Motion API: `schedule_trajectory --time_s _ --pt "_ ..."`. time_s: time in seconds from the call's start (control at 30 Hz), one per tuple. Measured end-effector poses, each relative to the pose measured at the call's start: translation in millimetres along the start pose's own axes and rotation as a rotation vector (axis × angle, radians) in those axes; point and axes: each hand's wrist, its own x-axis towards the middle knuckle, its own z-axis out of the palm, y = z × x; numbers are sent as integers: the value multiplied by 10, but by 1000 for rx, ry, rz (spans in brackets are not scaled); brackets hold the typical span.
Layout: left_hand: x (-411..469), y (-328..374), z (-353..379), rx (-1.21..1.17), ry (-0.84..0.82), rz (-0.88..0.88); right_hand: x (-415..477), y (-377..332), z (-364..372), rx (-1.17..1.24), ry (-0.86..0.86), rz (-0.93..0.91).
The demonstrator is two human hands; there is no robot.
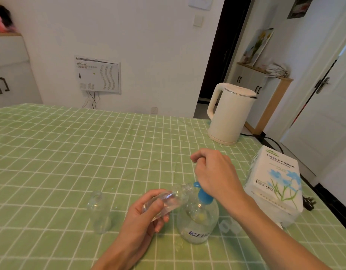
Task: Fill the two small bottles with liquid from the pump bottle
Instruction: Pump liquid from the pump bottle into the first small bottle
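The first fill is in hand. The left hand point(146, 215) grips the base end of one small bottle point(174, 197), fingers and thumb wrapped round it, and holds it up off the table point(70, 152) against the pump bottle point(197, 228). This small bottle lies nearly level. Its long axis runs from the base in the palm at about eight o'clock to the mouth at about two o'clock, and the mouth sits right at the blue spout point(196, 184). It looks clear; how much liquid is in it I cannot tell.

The right hand point(215, 172) lies over the blue pump head point(204, 195), with the heel of the hand above it. Its fingers are curled into a loose fist with nothing seen in them. Whether it is pressing down at this instant cannot be told.

The pump bottle stands upright near the table's front edge, with its spout pointing to about ten o'clock. The second small bottle point(99, 213) stands upright and uncapped, well apart at nine o'clock from the pump bottle. What looks like a clear cap point(226, 226) lies just beside the pump bottle at three o'clock.

The next move likely calls for steady strokes on the pump head while the mouth stays tight to the spout. The bottle's base should sit a little lower than its mouth, or liquid may run back out.
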Motion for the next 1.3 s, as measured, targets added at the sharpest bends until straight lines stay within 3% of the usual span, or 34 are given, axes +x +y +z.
schedule_trajectory --time_s 1.3 --pt "-14 24 29 0 -13 -1 58 49 15 -8 -33 -27"
